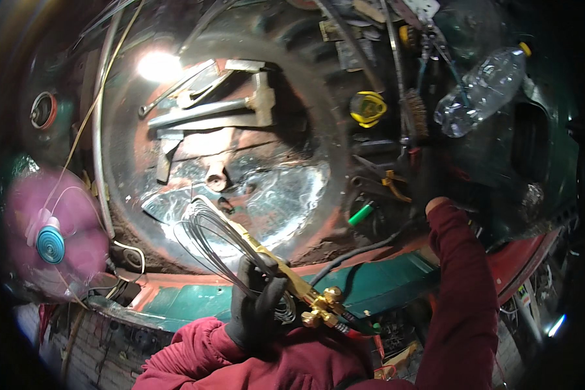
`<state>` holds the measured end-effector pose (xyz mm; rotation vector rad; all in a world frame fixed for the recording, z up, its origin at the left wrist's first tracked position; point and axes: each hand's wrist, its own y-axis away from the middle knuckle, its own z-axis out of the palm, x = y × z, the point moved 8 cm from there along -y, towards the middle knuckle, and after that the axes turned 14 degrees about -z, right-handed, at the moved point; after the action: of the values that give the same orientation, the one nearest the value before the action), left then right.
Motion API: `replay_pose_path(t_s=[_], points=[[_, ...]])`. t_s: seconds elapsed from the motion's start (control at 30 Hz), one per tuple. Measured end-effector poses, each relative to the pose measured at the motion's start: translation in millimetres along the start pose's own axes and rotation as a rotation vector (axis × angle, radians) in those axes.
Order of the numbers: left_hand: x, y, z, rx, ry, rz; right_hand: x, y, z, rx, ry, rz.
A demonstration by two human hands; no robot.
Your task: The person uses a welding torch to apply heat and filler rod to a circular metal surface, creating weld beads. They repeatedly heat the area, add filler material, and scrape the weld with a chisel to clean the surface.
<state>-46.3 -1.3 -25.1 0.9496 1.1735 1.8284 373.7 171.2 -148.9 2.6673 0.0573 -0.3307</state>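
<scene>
My left hand [248, 309], in a black glove, is closed around a brass gas torch [294, 281] and a loose bundle of thin wire rods [205, 227]. The torch's valve knobs [325, 305] are near my body, its hoses trailing away below them. My right arm [458, 250] stretches into the dark right side of the car body. Only the wrist of my right hand [438, 204] shows clearly; its fingers are lost in shadow. Pliers with yellow handles [394, 186] and a green cylinder [361, 214] lie left of that wrist.
A hammer [263, 101] and other metal tools lie in the round well [331, 140] beneath a bright lamp [159, 66]. A clear plastic bottle [484, 94], a wire brush [416, 114] and a yellow-black round item [368, 108] are at the right. A dark hose [357, 257] crosses the green-and-red edge.
</scene>
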Motion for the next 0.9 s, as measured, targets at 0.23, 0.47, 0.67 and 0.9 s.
replay_pose_path(t_s=[0.23, 0.47, 0.67, 0.9], points=[[-2.3, 2.6, -10.4, 0.042, -0.193, 0.063, 17.5, 2.7, 24.9, 0.140, -0.069, 0.111], [-3.8, -7.9, -2.7, -0.062, -0.037, -0.064, 28.1, 19.6, -21.4, 0.392, 0.095, -0.003], [-11.8, -56.9, 14.7, -0.152, -0.219, -0.146, -43.3, 31.5, -111.0, 0.541, -0.205, -0.046], [-8.4, -118.4, 37.4, -0.254, -0.332, -0.231, -76.5, 97.4, -113.4, 0.470, 0.035, -0.139]])
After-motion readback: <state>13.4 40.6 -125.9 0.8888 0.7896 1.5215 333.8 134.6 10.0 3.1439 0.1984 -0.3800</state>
